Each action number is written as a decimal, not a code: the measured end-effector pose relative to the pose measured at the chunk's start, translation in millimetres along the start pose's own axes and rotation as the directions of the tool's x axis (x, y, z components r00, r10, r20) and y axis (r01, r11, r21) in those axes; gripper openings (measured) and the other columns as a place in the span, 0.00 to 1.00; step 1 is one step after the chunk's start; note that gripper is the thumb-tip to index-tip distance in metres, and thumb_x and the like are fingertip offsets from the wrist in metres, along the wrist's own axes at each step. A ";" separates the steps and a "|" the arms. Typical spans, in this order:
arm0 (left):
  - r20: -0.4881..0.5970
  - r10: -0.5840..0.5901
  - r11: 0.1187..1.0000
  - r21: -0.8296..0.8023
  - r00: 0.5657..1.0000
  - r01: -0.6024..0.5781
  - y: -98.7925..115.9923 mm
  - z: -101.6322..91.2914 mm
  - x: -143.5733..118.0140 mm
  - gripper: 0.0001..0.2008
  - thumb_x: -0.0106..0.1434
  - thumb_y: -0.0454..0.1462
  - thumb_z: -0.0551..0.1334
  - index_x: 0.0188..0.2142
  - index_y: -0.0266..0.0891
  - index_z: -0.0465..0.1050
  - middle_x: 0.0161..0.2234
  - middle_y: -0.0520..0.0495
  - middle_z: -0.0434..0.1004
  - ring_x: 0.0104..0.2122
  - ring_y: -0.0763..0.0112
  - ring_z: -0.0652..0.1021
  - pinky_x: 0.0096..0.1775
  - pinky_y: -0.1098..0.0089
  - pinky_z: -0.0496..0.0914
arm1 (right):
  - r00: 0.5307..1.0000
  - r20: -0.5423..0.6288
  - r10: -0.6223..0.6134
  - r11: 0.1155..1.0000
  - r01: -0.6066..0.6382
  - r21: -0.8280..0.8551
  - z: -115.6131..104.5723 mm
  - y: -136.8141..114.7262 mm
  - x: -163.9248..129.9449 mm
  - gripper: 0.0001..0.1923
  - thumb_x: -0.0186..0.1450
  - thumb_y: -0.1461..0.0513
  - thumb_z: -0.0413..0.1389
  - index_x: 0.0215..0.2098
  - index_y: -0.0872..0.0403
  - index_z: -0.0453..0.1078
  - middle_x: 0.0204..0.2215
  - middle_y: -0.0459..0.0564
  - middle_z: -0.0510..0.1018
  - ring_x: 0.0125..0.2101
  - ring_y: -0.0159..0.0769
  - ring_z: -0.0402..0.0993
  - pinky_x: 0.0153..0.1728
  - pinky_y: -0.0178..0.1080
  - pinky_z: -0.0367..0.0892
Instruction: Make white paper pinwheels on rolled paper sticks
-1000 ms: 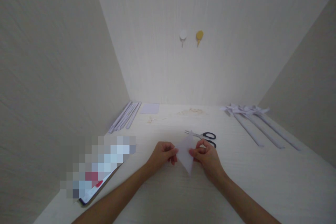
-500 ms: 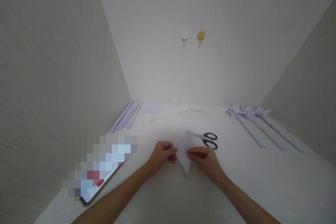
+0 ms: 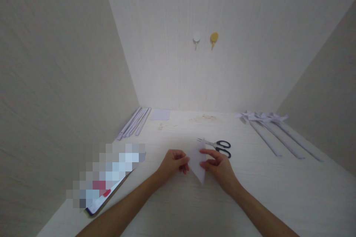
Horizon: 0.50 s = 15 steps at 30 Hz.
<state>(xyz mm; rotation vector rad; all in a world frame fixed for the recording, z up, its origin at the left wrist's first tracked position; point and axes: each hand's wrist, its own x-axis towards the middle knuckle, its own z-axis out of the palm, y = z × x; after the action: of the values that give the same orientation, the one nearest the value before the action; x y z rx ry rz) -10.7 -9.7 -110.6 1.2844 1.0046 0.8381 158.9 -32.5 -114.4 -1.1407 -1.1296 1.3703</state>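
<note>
Pinching white paper piece (image 3: 197,161) between both hands above table (image 3: 178,207): left hand (image 3: 172,162) gripping its left corner, right hand (image 3: 219,166) its right edge, fingers curled. Paper diamond-shaped, points up and down. Scissors (image 3: 218,146) just behind paper, touching table, black handles to the right. Rolled paper strips (image 3: 133,123) far left of scissors; paper pinwheels on sticks (image 3: 271,129) right of scissors. Two hooks (image 3: 205,39) on wall above.

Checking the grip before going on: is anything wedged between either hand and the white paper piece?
Nothing visible. The left hand and right hand both pinch the white paper piece directly at its side corners. The scissors lie on the table just behind it, apart from the grip.
</note>
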 end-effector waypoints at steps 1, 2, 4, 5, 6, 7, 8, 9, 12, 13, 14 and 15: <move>0.004 0.002 1.000 -0.001 1.000 -0.002 0.1 0.2 -0.1 0.13 0.46 0.42 0.60 0.15 0.34 0.63 0.12 0.52 0.69 0.12 0.80 0.66 0.17 0.77 0.57 | 1.000 0.005 0.002 1.000 -0.002 0.005 -0.2 0.0 0.0 0.21 0.43 0.65 0.61 0.37 0.56 0.67 0.13 0.41 0.71 0.16 0.29 0.66 0.17 0.31 0.59; 0.007 0.004 1.000 -0.002 1.000 -0.004 0.3 0.3 -0.1 0.13 0.46 0.42 0.60 0.15 0.33 0.63 0.12 0.52 0.69 0.12 0.80 0.66 0.17 0.77 0.57 | 1.000 0.009 0.000 1.000 0.000 0.009 -0.5 0.3 0.0 0.22 0.43 0.65 0.61 0.38 0.55 0.66 0.13 0.40 0.70 0.16 0.28 0.66 0.17 0.31 0.59; 0.009 0.003 1.000 -0.003 1.000 -0.003 0.5 0.5 -0.2 0.13 0.46 0.42 0.60 0.16 0.33 0.64 0.12 0.52 0.69 0.12 0.80 0.66 0.17 0.77 0.57 | 1.000 0.017 -0.010 1.000 0.009 0.015 -1.3 1.0 0.0 0.24 0.44 0.65 0.61 0.41 0.54 0.65 0.14 0.40 0.70 0.16 0.28 0.66 0.17 0.31 0.59; 0.007 0.001 1.000 -0.005 1.000 -0.001 0.7 0.5 -0.2 0.13 0.46 0.42 0.60 0.16 0.33 0.64 0.12 0.52 0.69 0.12 0.80 0.66 0.17 0.77 0.57 | 1.000 0.023 -0.014 1.000 0.013 0.017 -1.5 1.3 0.0 0.25 0.44 0.65 0.60 0.42 0.54 0.65 0.14 0.40 0.70 0.16 0.29 0.66 0.17 0.31 0.59; 0.006 -0.001 1.000 -0.008 1.000 0.001 0.9 0.4 -0.2 0.13 0.45 0.42 0.60 0.16 0.33 0.64 0.12 0.52 0.69 0.12 0.80 0.66 0.17 0.77 0.57 | 0.999 0.030 -0.016 1.000 0.016 0.016 -1.6 1.5 -0.1 0.26 0.45 0.65 0.60 0.44 0.53 0.64 0.14 0.40 0.70 0.17 0.29 0.66 0.17 0.31 0.60; 0.006 -0.001 1.000 -0.011 1.000 0.001 1.1 0.3 -0.2 0.13 0.45 0.42 0.60 0.16 0.33 0.64 0.12 0.52 0.69 0.12 0.80 0.67 0.17 0.77 0.57 | 0.999 0.037 -0.017 1.000 0.017 0.014 -1.4 1.6 -0.2 0.28 0.45 0.65 0.60 0.45 0.53 0.63 0.15 0.40 0.70 0.17 0.29 0.66 0.18 0.31 0.61; 0.008 -0.003 1.000 -0.015 1.000 0.003 1.4 0.2 -0.2 0.13 0.45 0.42 0.60 0.16 0.33 0.64 0.12 0.51 0.69 0.12 0.80 0.67 0.17 0.77 0.58 | 0.999 0.042 -0.021 1.000 0.020 0.014 -1.1 1.5 -0.3 0.30 0.45 0.65 0.60 0.47 0.52 0.62 0.17 0.41 0.71 0.18 0.29 0.66 0.19 0.31 0.61; 0.008 -0.007 1.000 -0.020 1.000 0.007 1.7 0.1 -0.2 0.13 0.45 0.42 0.60 0.16 0.33 0.64 0.12 0.51 0.69 0.12 0.80 0.67 0.17 0.77 0.58 | 0.999 0.047 -0.025 1.000 0.024 0.015 -0.6 1.3 -0.1 0.31 0.45 0.65 0.60 0.48 0.51 0.61 0.21 0.42 0.73 0.18 0.29 0.66 0.19 0.31 0.62; 0.004 -0.024 1.000 -0.016 1.000 0.024 2.8 -0.1 0.0 0.12 0.45 0.41 0.60 0.16 0.33 0.64 0.12 0.51 0.69 0.12 0.80 0.67 0.17 0.77 0.58 | 0.996 0.057 -0.064 0.998 0.064 0.009 -0.5 0.6 1.4 0.35 0.44 0.66 0.60 0.50 0.47 0.58 0.37 0.47 0.72 0.21 0.26 0.66 0.20 0.31 0.64; -0.001 -0.034 0.999 -0.004 0.999 0.034 3.1 -0.1 0.1 0.12 0.45 0.41 0.59 0.16 0.33 0.64 0.12 0.52 0.68 0.11 0.79 0.66 0.16 0.77 0.58 | 0.994 0.052 -0.101 0.995 0.101 -0.008 -1.6 0.3 2.2 0.34 0.44 0.66 0.60 0.49 0.46 0.59 0.43 0.48 0.68 0.23 0.27 0.67 0.21 0.32 0.65; -0.011 -0.042 0.999 0.016 0.999 0.043 3.3 -0.1 0.2 0.12 0.45 0.41 0.59 0.16 0.33 0.64 0.12 0.52 0.68 0.11 0.79 0.66 0.16 0.77 0.57 | 0.987 0.037 -0.156 0.987 0.158 -0.042 -3.4 0.0 3.1 0.31 0.44 0.65 0.60 0.47 0.46 0.61 0.47 0.49 0.64 0.26 0.29 0.68 0.24 0.33 0.66; -0.025 -0.049 0.998 0.044 0.999 0.050 3.4 0.0 0.2 0.11 0.45 0.40 0.59 0.16 0.34 0.64 0.11 0.52 0.67 0.11 0.80 0.66 0.16 0.77 0.57 | 0.973 0.011 -0.233 0.967 0.233 -0.100 -5.9 -0.5 3.9 0.26 0.45 0.64 0.59 0.44 0.46 0.64 0.49 0.49 0.61 0.31 0.31 0.68 0.27 0.35 0.67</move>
<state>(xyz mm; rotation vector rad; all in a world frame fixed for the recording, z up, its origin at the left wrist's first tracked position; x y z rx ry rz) -10.4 -9.1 -107.3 1.2853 1.0751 0.7983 164.5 -28.2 -114.9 -1.0421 -1.3012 1.1424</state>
